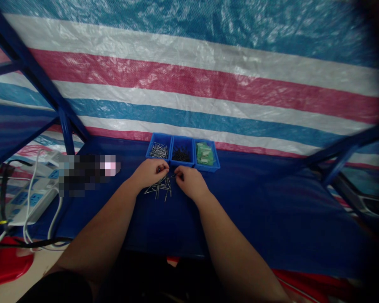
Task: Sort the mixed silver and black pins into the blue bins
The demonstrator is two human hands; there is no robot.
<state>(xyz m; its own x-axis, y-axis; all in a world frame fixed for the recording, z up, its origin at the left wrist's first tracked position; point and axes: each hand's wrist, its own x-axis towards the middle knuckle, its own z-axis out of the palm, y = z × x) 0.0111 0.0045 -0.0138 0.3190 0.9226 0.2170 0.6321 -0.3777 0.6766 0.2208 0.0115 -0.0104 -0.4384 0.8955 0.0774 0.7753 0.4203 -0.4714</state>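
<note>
Three blue bins stand side by side at the back of the blue table. Silvery metal pins (159, 150) fill the left bin, small dark parts (181, 154) lie in the middle one, and a green bag with pale pieces (205, 154) is in the right one. My left hand (153, 171) is closed in front of the left bin, above a loose pile of thin metal pins (159, 189). Just right of the pile, my right hand (188, 180) is closed with fingertips pinched. What either hand pinches is too small to make out.
White power strips (34, 202) with cables lie at the left, beside a pixelated patch (82, 174) on the table (255, 210). Blue metal frame bars (66, 130) rise on both sides. A striped plastic sheet (189, 80) hangs behind. Red stools show below the table edge.
</note>
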